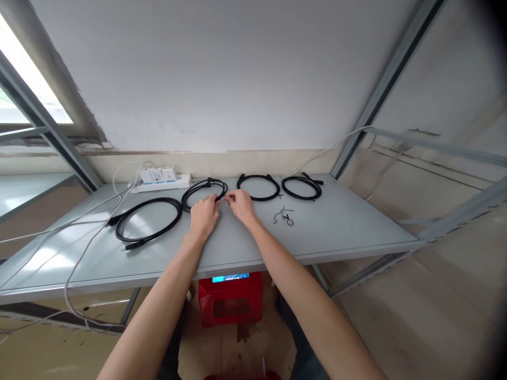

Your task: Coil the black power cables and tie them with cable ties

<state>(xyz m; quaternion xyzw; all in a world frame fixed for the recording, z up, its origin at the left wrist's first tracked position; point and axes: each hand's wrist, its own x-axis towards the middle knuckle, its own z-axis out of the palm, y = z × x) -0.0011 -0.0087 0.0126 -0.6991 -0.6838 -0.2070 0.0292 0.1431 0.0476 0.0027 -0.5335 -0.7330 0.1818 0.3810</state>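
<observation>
Several coiled black cables lie in a row on a grey metal shelf [340,232]. My left hand [205,215] and my right hand [241,206] meet at the near edge of the second coil [203,190], fingers pinched on its cable where the loops cross. A bigger, looser coil [147,220] lies to the left. Two tidy coils lie to the right, one [258,187] just beyond my right hand and another [301,187] further right. A few small black twist ties [285,216] lie loose on the shelf right of my right hand.
A white power strip [161,180] with white chargers plugged in sits at the back left, with white leads [79,248] trailing over the shelf's front edge. Grey rack uprights [372,113] stand at both sides. A red stool [230,301] stands on the floor under the shelf.
</observation>
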